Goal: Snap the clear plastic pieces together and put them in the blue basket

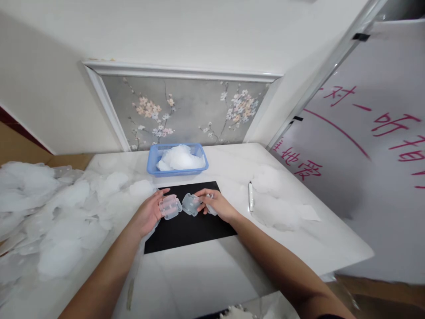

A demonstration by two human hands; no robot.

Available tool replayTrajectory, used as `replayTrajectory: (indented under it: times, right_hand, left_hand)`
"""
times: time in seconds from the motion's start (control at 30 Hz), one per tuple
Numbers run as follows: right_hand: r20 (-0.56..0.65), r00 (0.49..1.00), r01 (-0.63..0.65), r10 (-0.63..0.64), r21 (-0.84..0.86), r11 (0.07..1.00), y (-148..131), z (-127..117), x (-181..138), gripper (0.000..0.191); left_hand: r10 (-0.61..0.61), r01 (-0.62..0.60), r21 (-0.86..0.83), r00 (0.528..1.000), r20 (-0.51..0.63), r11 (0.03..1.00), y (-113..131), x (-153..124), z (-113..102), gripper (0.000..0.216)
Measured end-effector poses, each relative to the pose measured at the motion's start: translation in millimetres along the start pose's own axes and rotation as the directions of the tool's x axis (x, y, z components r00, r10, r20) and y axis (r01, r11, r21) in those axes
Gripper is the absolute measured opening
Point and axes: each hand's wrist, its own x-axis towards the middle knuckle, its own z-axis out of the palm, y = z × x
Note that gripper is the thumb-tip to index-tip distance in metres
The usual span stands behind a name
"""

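Note:
My left hand is turned partly palm up, with a clear, frosted plastic piece with scalloped edges held at its fingers. My right hand grips a similar frosted plastic piece between thumb and fingers. The two pieces nearly meet end to end; whether they are joined I cannot tell. Some whitish, see-through material also shows under my right fingers, its kind unclear. Both hands are above a black mat. More translucent material lies beneath my left wrist, partly hidden.
A blue plastic basket with white, translucent material stands at the back. A large heap of frosted plastic pieces covers the left side. A white pen-like tool and translucent sheets lie right. A whiteboard borders the table's right.

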Motion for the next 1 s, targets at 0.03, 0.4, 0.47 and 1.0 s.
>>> replayTrajectory:
  times: [0.03,0.4,0.47,1.0]
  right_hand:
    - [-0.002,1.0,0.025,-0.025,-0.003,1.0,-1,0,0,0.03]
    - [-0.02,0.942,0.308,-0.335,-0.348,0.886,2,1,-3,0.032]
    - [0.011,0.953,0.291,-0.302,-0.292,0.911,3,5,-4,0.035]
    - [0.023,0.997,-0.077,0.073,0.341,0.937,4,0,2,0.029]
  left_hand:
    - [0.0,0.0,-0.006,1.0,-0.001,1.0,0,0,0,0.026]
    - [0.011,0.005,-0.146,0.994,0.107,0.989,-2,-2,4,0.034]
    - [0.022,-0.002,-0.151,0.991,0.132,0.989,-3,-2,5,0.037]
    - [0.002,0.022,-0.167,0.99,0.139,0.986,-5,-3,6,0.039]
